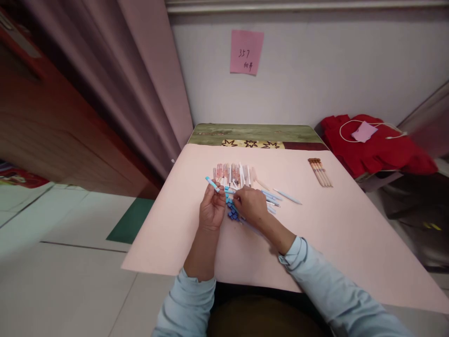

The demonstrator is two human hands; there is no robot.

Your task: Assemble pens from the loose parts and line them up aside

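Note:
My left hand [212, 209] grips a light blue pen [212, 184] that points up and to the left. My right hand [250, 205] rests beside it, fingers curled over a small heap of dark blue caps [232, 214]; whether it holds one is hidden. Just beyond both hands lies a row of pink and white pens [233, 174]. Several more light blue pens [277, 196] lie to the right of my right hand. All of this sits on a pale pink sheet [343, 234] covering the table.
A bundle of brown pens [320, 172] lies at the sheet's far right. A red cloth [377, 147] with a white cable and pink note sits right of the table. A pink paper note [246, 51] hangs on the wall. Curtain and wooden door stand left.

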